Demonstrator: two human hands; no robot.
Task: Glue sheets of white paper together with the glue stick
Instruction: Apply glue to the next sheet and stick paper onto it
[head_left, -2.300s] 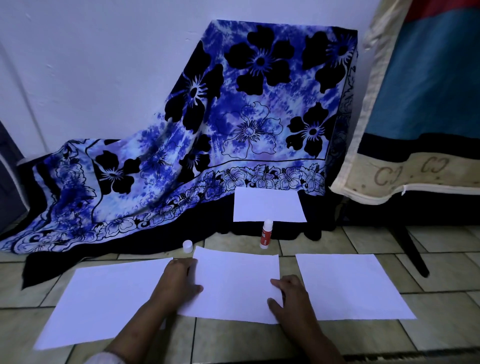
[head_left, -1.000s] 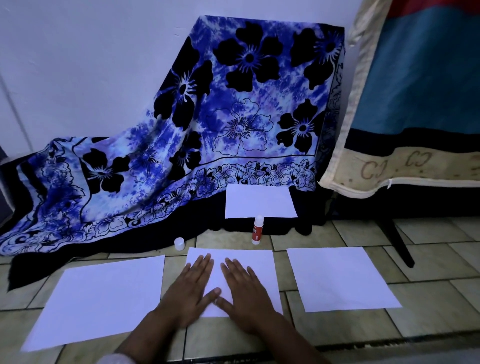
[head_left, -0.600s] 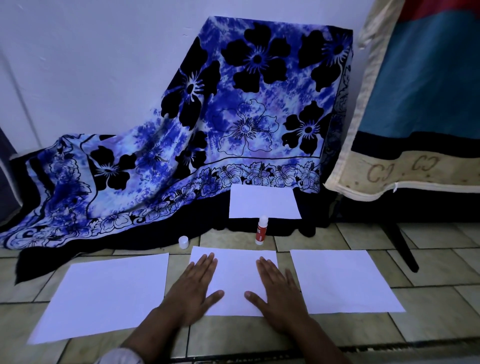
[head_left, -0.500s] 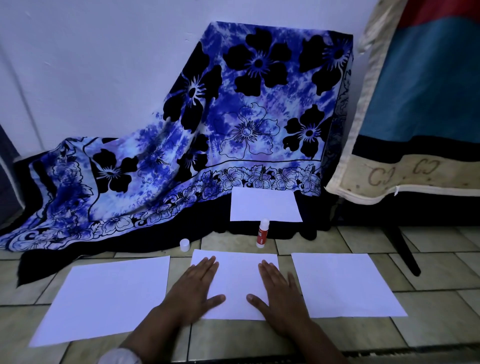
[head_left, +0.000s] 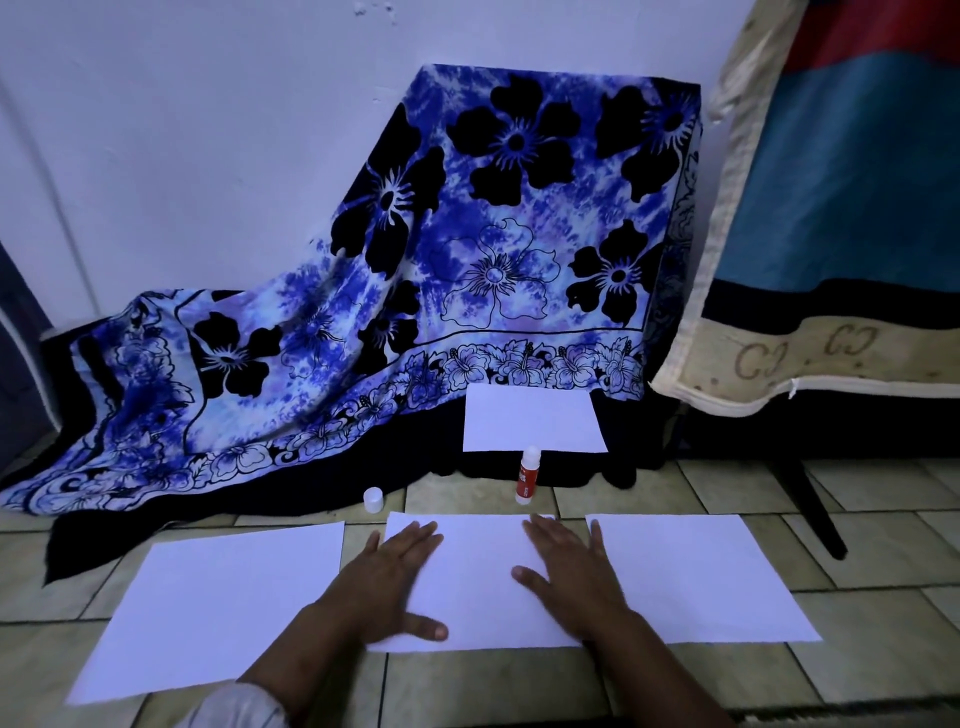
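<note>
Three white sheets lie side by side on the tiled floor. On the middle sheet (head_left: 475, 577), my left hand (head_left: 387, 587) rests flat on its left part and my right hand (head_left: 569, 574) flat on its right part, fingers spread, palms down. A left sheet (head_left: 208, 613) and a right sheet (head_left: 696, 571) lie on either side. Behind the middle sheet the glue stick (head_left: 527, 475) stands upright without its cap. The white cap (head_left: 373, 500) sits on the floor to the left of it. A fourth white sheet (head_left: 532, 420) lies further back on dark cloth.
A blue flowered cloth (head_left: 467, 249) drapes over something against the white wall behind the sheets. A hanging blue and cream fabric (head_left: 831, 234) fills the right side, with a dark leg (head_left: 810, 509) slanting to the floor beneath it.
My hands went from gripping the middle sheet's edges to lying flat side by side at its centre, then slid apart toward its left and right sides.
</note>
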